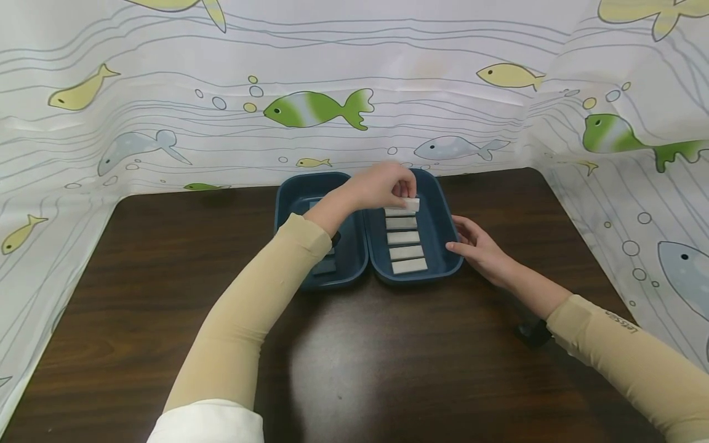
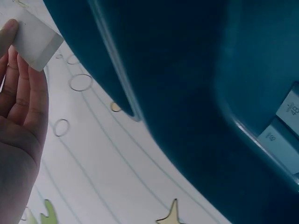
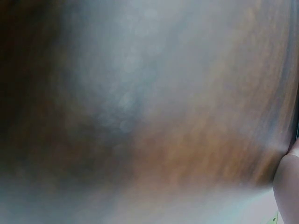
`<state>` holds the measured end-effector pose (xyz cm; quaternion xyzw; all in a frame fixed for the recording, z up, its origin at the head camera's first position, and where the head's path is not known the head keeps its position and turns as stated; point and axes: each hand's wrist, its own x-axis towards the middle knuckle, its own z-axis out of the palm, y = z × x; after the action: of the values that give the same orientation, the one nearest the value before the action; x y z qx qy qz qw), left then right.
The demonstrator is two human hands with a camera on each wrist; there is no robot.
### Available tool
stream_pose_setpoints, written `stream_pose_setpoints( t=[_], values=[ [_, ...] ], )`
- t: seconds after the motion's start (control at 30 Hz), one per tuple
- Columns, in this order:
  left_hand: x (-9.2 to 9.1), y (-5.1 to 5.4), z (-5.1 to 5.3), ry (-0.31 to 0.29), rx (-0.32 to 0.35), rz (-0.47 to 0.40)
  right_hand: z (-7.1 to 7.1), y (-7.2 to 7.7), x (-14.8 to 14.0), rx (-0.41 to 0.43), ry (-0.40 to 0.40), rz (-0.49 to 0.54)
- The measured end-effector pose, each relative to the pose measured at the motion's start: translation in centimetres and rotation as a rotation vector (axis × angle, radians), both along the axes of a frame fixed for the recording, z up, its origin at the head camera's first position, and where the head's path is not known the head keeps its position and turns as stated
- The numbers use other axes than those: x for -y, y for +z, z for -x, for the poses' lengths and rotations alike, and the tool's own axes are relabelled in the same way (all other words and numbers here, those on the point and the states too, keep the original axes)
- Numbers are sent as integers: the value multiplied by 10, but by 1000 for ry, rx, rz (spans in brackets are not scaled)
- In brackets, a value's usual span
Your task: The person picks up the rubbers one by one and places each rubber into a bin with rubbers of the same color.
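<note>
My left hand (image 1: 382,186) pinches a white eraser (image 1: 410,204) between thumb and fingers, over the far end of a row in the right-hand blue tray (image 1: 441,234). That eraser (image 2: 37,39) also appears at the upper left of the left wrist view. Several white erasers (image 1: 408,266) lie in the row below it. My right hand (image 1: 487,255) holds the tray's right side, its thumb over the rim and its fingers along the outside. The right wrist view is mostly blurred, with part of the hand (image 3: 287,186) at its edge.
A second blue tray (image 1: 350,271) stands against the first on the left. Several grey-blue blocks (image 1: 324,266) lie in it, partly covered by my left forearm. The dark wooden table (image 1: 166,277) ends at a wall covering (image 1: 388,61) printed with fish.
</note>
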<state>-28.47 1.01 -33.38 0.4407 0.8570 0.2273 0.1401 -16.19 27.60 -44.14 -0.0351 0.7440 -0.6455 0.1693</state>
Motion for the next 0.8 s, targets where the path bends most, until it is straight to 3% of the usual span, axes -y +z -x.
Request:
stream_pose_setpoints(
  t=[0.43, 0.8],
  values=[
    [-2, -18, 22, 86, -20, -65, 1, -2, -1, -4, -3, 20],
    [-11, -36, 35, 110, -24, -65, 1, -1, 0, 2, -1, 3]
  ],
)
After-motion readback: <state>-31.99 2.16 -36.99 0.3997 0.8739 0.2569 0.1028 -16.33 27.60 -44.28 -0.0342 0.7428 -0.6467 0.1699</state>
